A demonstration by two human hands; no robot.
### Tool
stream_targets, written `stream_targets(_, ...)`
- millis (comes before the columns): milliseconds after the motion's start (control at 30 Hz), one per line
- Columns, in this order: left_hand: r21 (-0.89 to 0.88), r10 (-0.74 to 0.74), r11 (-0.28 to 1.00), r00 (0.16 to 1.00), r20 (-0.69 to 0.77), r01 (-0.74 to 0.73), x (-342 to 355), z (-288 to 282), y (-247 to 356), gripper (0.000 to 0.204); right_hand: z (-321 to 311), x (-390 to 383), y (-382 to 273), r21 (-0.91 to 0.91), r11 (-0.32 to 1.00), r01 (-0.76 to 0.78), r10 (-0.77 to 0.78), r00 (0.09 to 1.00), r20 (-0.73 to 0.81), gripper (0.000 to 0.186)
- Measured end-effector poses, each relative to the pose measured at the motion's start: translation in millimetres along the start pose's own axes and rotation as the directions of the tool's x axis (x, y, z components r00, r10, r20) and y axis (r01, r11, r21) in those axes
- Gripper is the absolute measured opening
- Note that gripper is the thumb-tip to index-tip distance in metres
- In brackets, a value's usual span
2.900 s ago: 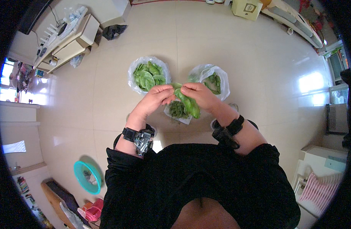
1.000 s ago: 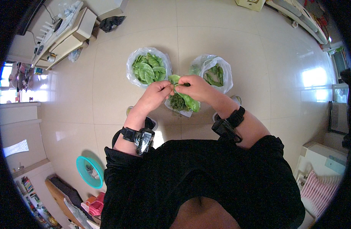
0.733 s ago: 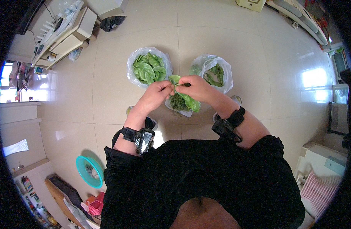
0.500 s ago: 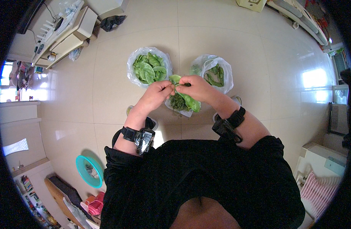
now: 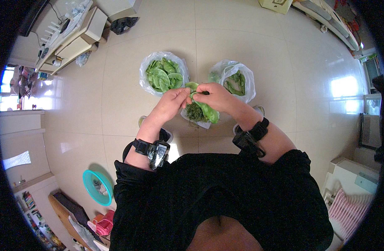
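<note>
My left hand (image 5: 173, 102) and my right hand (image 5: 217, 97) meet above the floor, fingertips nearly touching. Both are closed in a pinch around flat green bean pods. One broad pod (image 5: 208, 111) hangs down from beneath my right fingers, and a paler pod (image 5: 192, 85) sticks out beyond the fingertips. Exactly what my left fingertips grip is partly hidden. Under the hands lies a heap of thin dark green trimmings (image 5: 195, 113) on a white sheet (image 5: 205, 125). To the far left stands a clear plastic bag (image 5: 142, 79) full of pods; another bag (image 5: 250, 81) at right holds fewer pods.
My shoes (image 5: 166, 134) flank the trimmings on the tiled floor (image 5: 196, 42). A turquoise basin (image 5: 86, 184) sits at lower left, near a pink item (image 5: 104, 225). At upper left are a white cabinet (image 5: 81, 37) and a black bag (image 5: 123, 25). A white rack (image 5: 350, 209) stands at lower right.
My left fingers have shifted slightly at the pinch. The right hand, the hanging pod and the bags stay almost where they were.
</note>
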State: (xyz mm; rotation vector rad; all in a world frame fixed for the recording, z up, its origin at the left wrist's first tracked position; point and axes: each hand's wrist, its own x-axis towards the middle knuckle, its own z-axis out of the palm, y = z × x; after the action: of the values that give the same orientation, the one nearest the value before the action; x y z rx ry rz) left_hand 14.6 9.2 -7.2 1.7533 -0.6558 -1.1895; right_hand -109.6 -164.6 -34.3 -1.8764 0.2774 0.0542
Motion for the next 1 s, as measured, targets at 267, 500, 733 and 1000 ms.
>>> stream_targets(267,0.014,0.008,1.0,1.0,0.003,-0.008,-0.8,-1.3,2.1,0.05,0.8,-0.1,-0.2,0.024,1.0,0.01,-0.01,1.0,-0.009,0.029)
stream_targets(500,-0.005,0.002,1.0,1.0,0.004,-0.002,-2.4,-0.9,4.6,0.047,1.1,-0.4,0.8,0.047,0.999,-0.009,0.009,1.0,0.001,0.03)
stream_targets(733,0.051,0.03,0.998,1.0,-0.006,-0.029,-1.7,-2.0,3.3,0.037,1.5,-0.6,1.0,0.021,1.0,0.02,-0.019,1.0,-0.013,0.03)
stream_targets(1000,0.205,0.101,0.973,0.995,0.025,-0.104,-3.4,-0.1,4.2,0.019,0.8,0.1,-1.1,-0.029,1.0,0.009,-0.009,1.0,0.004,0.029)
